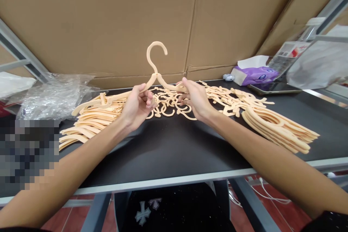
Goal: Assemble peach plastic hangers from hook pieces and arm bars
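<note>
A beige clothes hanger (154, 76) is held up over the black table, its hook pointing upward. My left hand (138, 105) pinches its left arm between thumb and fingers. On the other side, my right hand (194, 98) grips the right arm near its end. Below and behind both hands lies a loose heap of beige hanger hooks and parts (165, 101). Beside my left forearm is a pile of beige hanger arms (92, 119). A neat stack of beige hanger pieces (277, 127) rests to the right of my right forearm.
Crumpled clear plastic (57, 94) lies at the left. At the back right are a purple tissue pack (252, 74), a phone (274, 87) and clear plastic bags (318, 61). Cardboard (122, 25) stands along the back. The black table (168, 152) has a pale front edge.
</note>
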Available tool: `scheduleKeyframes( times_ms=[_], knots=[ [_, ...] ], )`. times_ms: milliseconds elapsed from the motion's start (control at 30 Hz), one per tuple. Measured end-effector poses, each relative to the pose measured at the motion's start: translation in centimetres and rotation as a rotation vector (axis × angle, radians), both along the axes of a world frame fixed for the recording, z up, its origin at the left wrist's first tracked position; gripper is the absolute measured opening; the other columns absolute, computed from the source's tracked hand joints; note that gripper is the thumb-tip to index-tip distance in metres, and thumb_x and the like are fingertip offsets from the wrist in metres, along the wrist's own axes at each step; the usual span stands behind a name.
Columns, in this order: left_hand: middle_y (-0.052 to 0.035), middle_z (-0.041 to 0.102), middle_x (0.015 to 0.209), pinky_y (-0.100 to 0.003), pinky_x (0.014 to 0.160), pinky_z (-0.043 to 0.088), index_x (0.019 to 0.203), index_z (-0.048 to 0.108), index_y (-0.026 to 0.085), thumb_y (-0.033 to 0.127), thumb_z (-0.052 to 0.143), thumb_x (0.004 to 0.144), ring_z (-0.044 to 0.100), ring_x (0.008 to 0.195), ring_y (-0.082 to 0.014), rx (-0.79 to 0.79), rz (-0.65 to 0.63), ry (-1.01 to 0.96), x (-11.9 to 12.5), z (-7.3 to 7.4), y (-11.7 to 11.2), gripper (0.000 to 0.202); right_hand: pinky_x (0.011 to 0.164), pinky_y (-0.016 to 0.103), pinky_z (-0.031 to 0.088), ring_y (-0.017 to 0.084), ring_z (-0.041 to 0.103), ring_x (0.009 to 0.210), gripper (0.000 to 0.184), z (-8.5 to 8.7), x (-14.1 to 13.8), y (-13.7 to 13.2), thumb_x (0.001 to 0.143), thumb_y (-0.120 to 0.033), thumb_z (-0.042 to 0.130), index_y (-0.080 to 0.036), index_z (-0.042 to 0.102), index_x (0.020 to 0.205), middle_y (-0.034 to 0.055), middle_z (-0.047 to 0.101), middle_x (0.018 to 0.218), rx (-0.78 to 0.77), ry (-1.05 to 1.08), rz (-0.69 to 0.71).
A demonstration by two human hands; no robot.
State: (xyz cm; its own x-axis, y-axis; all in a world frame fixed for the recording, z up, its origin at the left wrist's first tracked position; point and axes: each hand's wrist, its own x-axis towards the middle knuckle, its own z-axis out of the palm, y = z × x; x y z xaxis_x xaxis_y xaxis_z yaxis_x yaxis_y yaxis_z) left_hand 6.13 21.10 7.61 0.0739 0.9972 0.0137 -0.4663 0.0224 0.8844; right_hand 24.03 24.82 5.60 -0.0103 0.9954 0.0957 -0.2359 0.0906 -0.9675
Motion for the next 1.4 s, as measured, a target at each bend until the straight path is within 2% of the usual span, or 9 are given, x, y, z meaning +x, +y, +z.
scheduleKeyframes(
  times_ms=[167, 400, 500, 700, 867, 1033, 1100, 1233, 1400],
  knots=[
    [0.0024, 0.045, 0.048, -0.020, 0.050, 0.041, 0.056, 0.059, 0.016, 0.039, 0.058, 0.093, 0.041, 0.043, -0.0072, 0.012, 0.049, -0.013, -0.4, 0.1, 0.4, 0.043, 0.041, 0.019, 0.035, 0.005, 0.042, 0.042, 0.032, -0.4, -0.2, 0.1, 0.096, -0.029, 0.058, -0.017, 0.061, 0.067, -0.0036, 0.050, 0.056, 0.080, -0.015, -0.020],
    [-0.0035, 0.064, 0.070, -0.021, 0.055, 0.046, 0.079, 0.066, 0.016, 0.038, 0.071, 0.085, 0.055, 0.057, -0.0100, 0.050, 0.263, -0.079, -1.6, 0.8, 1.3, 0.024, 0.040, 0.018, 0.034, 0.005, 0.039, 0.042, 0.031, 0.1, 0.4, 0.8, 0.094, -0.033, 0.061, -0.019, 0.055, 0.066, -0.0064, 0.045, 0.054, 0.113, 0.092, -0.171],
    [-0.0023, 0.066, 0.073, -0.022, 0.057, 0.046, 0.081, 0.060, 0.021, 0.032, 0.074, 0.085, 0.055, 0.058, -0.0106, 0.054, 0.373, -0.088, -2.6, 1.1, 1.9, 0.018, 0.040, 0.018, 0.033, 0.005, 0.039, 0.042, 0.031, 0.2, 0.8, 1.2, 0.095, -0.030, 0.058, -0.019, 0.055, 0.066, -0.0062, 0.045, 0.054, 0.116, 0.091, -0.230],
    [0.0057, 0.066, 0.079, -0.022, 0.063, 0.045, 0.081, 0.050, 0.026, 0.008, 0.074, 0.077, 0.057, 0.062, -0.0088, 0.154, 0.503, -0.007, -4.0, 1.7, 2.1, 0.030, 0.040, 0.019, 0.033, 0.006, 0.039, 0.042, 0.033, 0.2, 0.9, 1.4, 0.093, -0.036, 0.060, -0.020, 0.054, 0.065, -0.0063, 0.044, 0.055, 0.155, 0.030, -0.239],
    [0.0042, 0.067, 0.076, -0.022, 0.057, 0.043, 0.088, 0.056, 0.028, 0.003, 0.063, 0.073, 0.059, 0.062, -0.0107, 0.168, 0.497, 0.114, -3.7, 2.0, 2.0, 0.030, 0.041, 0.019, 0.033, 0.006, 0.038, 0.043, 0.033, 0.3, 1.0, 1.3, 0.092, -0.036, 0.062, -0.020, 0.053, 0.064, -0.0063, 0.044, 0.055, 0.136, 0.028, -0.252],
    [0.0013, 0.067, 0.072, -0.019, 0.061, 0.043, 0.077, 0.072, 0.020, 0.009, 0.070, 0.074, 0.055, 0.062, -0.0090, 0.402, 0.471, 0.349, -3.3, 1.7, 1.8, 0.011, 0.042, 0.020, 0.032, 0.006, 0.038, 0.044, 0.031, 0.7, 0.7, 0.7, 0.092, -0.030, 0.060, -0.019, 0.059, 0.063, -0.0051, 0.046, 0.054, 0.184, 0.022, -0.242],
    [0.0002, 0.068, 0.070, -0.018, 0.059, 0.041, 0.073, 0.075, 0.017, 0.012, 0.075, 0.073, 0.055, 0.061, -0.0097, 0.420, 0.414, 0.492, -3.1, 1.5, 1.3, 0.005, 0.042, 0.020, 0.032, 0.007, 0.038, 0.044, 0.031, 0.7, 0.6, 0.5, 0.091, -0.030, 0.060, -0.019, 0.059, 0.062, -0.0050, 0.045, 0.052, 0.211, 0.000, -0.233],
    [0.0056, 0.062, 0.056, -0.018, 0.049, 0.030, 0.068, 0.076, 0.018, 0.005, 0.080, 0.063, 0.049, 0.055, -0.0085, 0.328, 0.265, 0.757, -2.7, 1.3, 0.4, 0.015, 0.043, 0.021, 0.032, 0.007, 0.037, 0.043, 0.033, 0.6, 0.8, 0.5, 0.089, -0.032, 0.063, -0.019, 0.057, 0.060, -0.0051, 0.042, 0.050, 0.231, -0.075, -0.234],
    [0.0074, 0.063, 0.064, -0.015, 0.050, 0.031, 0.078, 0.072, 0.020, 0.000, 0.084, 0.058, 0.048, 0.053, -0.0055, 0.391, 0.285, 0.771, -2.5, 2.2, -0.1, 0.030, 0.044, 0.023, 0.030, 0.008, 0.038, 0.044, 0.033, 1.1, 1.3, 0.7, 0.088, -0.032, 0.062, -0.020, 0.057, 0.059, -0.0043, 0.045, 0.052, 0.262, -0.186, -0.251]
  ],
)
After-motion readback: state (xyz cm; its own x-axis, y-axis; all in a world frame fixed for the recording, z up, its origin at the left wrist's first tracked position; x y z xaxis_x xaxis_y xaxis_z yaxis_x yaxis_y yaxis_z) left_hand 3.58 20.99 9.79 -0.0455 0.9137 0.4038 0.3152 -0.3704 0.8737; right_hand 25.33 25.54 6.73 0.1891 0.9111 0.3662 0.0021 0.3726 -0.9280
